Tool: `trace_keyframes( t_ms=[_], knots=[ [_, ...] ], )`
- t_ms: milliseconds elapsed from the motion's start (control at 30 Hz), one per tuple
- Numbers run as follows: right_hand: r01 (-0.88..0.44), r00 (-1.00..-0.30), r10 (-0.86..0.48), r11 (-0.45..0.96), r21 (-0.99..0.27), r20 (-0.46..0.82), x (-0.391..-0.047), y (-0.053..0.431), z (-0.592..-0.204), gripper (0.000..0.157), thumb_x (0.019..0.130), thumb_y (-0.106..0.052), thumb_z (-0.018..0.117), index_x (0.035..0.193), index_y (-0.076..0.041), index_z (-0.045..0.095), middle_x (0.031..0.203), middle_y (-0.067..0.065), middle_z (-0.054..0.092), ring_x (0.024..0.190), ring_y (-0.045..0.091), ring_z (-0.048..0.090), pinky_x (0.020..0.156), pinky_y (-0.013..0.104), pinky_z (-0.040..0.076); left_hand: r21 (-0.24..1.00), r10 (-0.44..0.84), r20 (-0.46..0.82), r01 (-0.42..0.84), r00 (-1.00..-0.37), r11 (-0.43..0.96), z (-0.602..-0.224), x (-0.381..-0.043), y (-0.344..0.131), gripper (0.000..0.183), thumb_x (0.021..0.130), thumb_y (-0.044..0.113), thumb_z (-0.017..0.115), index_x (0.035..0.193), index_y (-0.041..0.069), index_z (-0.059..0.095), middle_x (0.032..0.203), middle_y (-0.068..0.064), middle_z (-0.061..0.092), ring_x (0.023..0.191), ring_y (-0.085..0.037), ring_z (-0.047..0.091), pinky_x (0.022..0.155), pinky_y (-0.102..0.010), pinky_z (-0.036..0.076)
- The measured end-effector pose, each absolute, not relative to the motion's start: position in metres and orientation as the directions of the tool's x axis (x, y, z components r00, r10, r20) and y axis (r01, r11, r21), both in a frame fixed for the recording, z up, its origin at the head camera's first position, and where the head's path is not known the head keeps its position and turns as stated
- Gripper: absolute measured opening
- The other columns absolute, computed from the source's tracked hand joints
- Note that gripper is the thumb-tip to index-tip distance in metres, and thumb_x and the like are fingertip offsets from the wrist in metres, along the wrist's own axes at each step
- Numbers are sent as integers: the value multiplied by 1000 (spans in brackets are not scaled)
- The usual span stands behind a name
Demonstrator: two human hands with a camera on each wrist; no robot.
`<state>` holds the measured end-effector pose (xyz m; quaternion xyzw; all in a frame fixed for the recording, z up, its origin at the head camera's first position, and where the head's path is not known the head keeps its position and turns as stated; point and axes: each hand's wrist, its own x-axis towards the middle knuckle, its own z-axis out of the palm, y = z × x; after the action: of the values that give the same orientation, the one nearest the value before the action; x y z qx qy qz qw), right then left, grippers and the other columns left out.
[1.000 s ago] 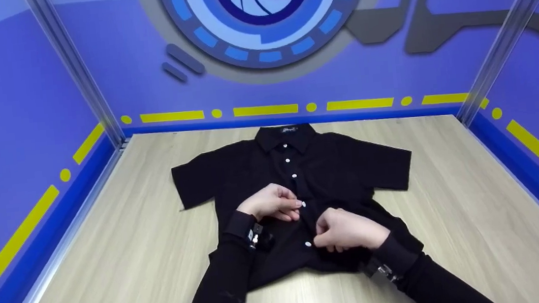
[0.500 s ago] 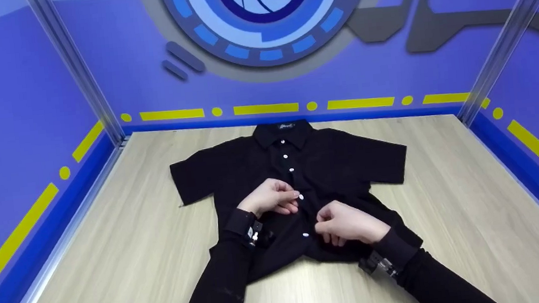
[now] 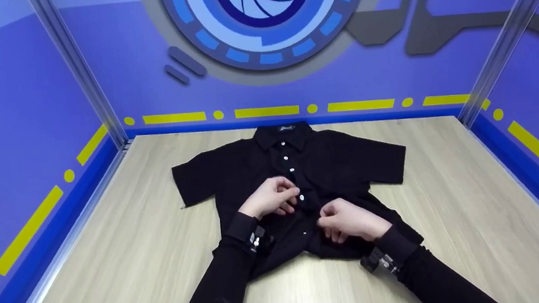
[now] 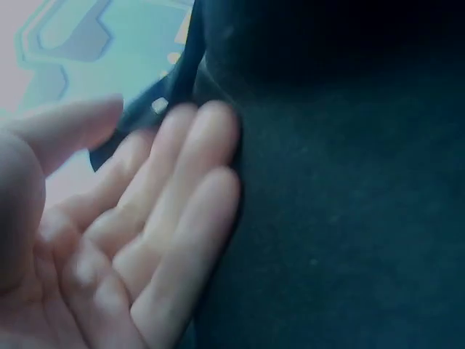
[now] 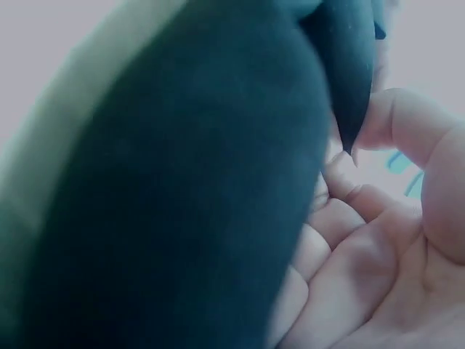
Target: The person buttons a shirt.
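Note:
A black short-sleeved shirt (image 3: 236, 167) lies front up, its collar at the far side. White buttons run down its placket, the top ones at the collar and chest. My left hand (image 3: 272, 196) holds the placket by thumb and fingertips, right beside a middle button (image 3: 302, 197); that button (image 4: 160, 106) shows beyond the fingers in the left wrist view. Lower and to the right, my right hand (image 3: 350, 219) pinches the shirt's front edge, drawn into a point of cloth (image 5: 350, 123) between thumb and forefinger. A lower button (image 3: 305, 233) shows only as a thin sliver left of it.
The shirt lies on a light wooden tabletop (image 3: 127, 264). Blue-purple printed panels (image 3: 92, 54) with metal corner posts (image 3: 501, 40) enclose the back and both sides. The shirt's hem is bunched and lifted near the hands.
Both hands have shifted slightly away from me, and the right a little rightward, with the shirt front. The lower button has turned from face-on to nearly edge-on.

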<state>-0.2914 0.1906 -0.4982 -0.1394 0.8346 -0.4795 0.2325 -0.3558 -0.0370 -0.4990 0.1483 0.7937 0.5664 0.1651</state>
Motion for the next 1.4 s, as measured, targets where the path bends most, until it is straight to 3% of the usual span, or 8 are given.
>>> trace_keyframes(
  t_ms=[133,233,433,667,967,1267,1400],
  knots=[
    [9,-834,-484,472,-881,-267,-293,193,-498,20,89,-15,64,74,-8,53,71,11,66,54,16,59,46,27,51,913,348,29,167,-937,372,-493,-348,-34,21,92,24,65,105,10,55,80,-14,68,50,-19,61,45,-30,52],
    [-6,-826,-497,479,-878,-265,-292,192,-497,17,89,-12,63,76,-5,55,71,11,65,55,17,59,47,28,51,900,405,49,217,-913,379,-488,-340,-33,18,90,21,67,99,10,56,67,-9,63,43,-14,53,40,-27,48],
    [-48,-820,-508,521,-852,-264,-289,191,-494,11,86,-9,63,79,-1,59,68,8,65,56,15,59,48,27,51,848,588,-112,231,-801,477,-477,-317,-31,6,89,14,66,93,10,67,57,0,56,41,-12,51,39,-25,46],
    [-51,-806,-517,543,-838,-286,-289,194,-496,12,83,-11,69,78,-7,59,66,4,60,59,14,59,51,27,52,744,604,-241,255,-760,618,-480,-301,-27,6,87,14,69,91,11,71,55,2,60,42,-8,55,40,-24,49],
    [-71,-811,-517,555,-829,-276,-284,189,-492,14,81,-10,72,76,-7,58,62,3,58,55,12,55,49,25,47,737,629,-334,222,-702,639,-482,-297,-29,12,84,26,75,83,17,69,56,2,62,43,-9,56,39,-25,49],
    [-69,-822,-501,560,-826,-271,-284,186,-494,14,79,-9,71,75,-7,58,61,1,55,52,11,53,47,23,45,799,690,-387,152,-611,582,-492,-302,-29,9,87,18,71,86,12,65,60,0,63,46,-10,59,42,-24,50],
    [-49,-845,-471,541,-840,-255,-285,185,-497,12,77,-9,69,75,-8,57,60,0,54,52,11,52,46,23,44,881,711,-342,54,-614,470,-496,-308,-32,9,89,15,69,89,7,64,70,-5,68,53,-13,63,46,-25,52]
  ],
)
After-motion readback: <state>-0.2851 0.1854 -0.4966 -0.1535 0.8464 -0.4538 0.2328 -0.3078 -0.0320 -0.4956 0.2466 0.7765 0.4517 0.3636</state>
